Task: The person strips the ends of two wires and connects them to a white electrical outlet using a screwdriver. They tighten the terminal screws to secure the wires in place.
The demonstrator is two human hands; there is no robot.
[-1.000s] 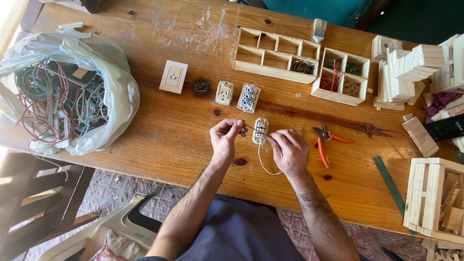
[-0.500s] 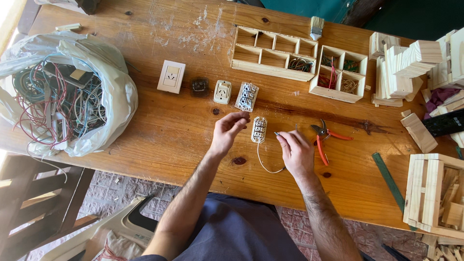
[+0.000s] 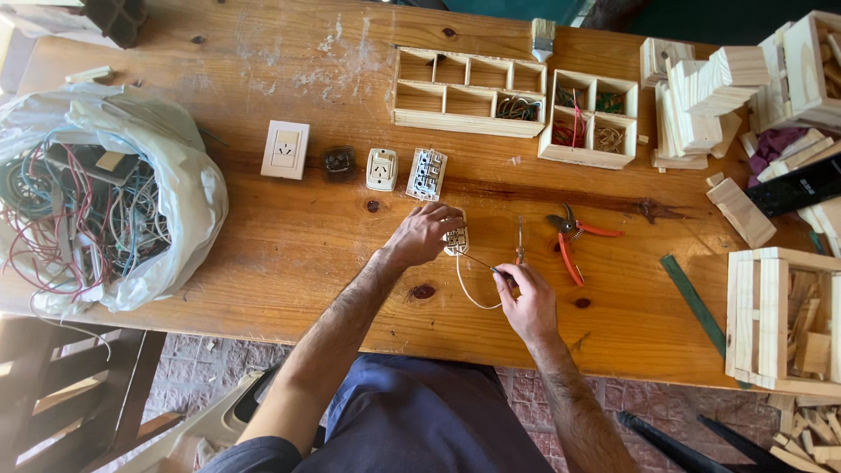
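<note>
My left hand [image 3: 427,233] rests on the wooden table [image 3: 263,254] and grips a small white switch module [image 3: 456,240]. A white wire [image 3: 464,289] loops down from the module toward me. My right hand [image 3: 526,298] holds a thin screwdriver [image 3: 487,265] whose tip points up-left at the module. A second small screwdriver [image 3: 519,241] lies on the table just right of the module, and red-handled pliers [image 3: 569,241] lie beyond it.
A row of a white socket plate [image 3: 286,150], a dark part [image 3: 338,162], a white socket [image 3: 382,169] and a switch block [image 3: 427,174] lies behind my hands. Left is a plastic bag of wires [image 3: 105,201]. Wooden compartment trays [image 3: 469,92], wood blocks [image 3: 701,96], a crate [image 3: 780,320].
My left hand has closed over the switch module. My right hand has drawn back toward me and now points a thin screwdriver at it.
</note>
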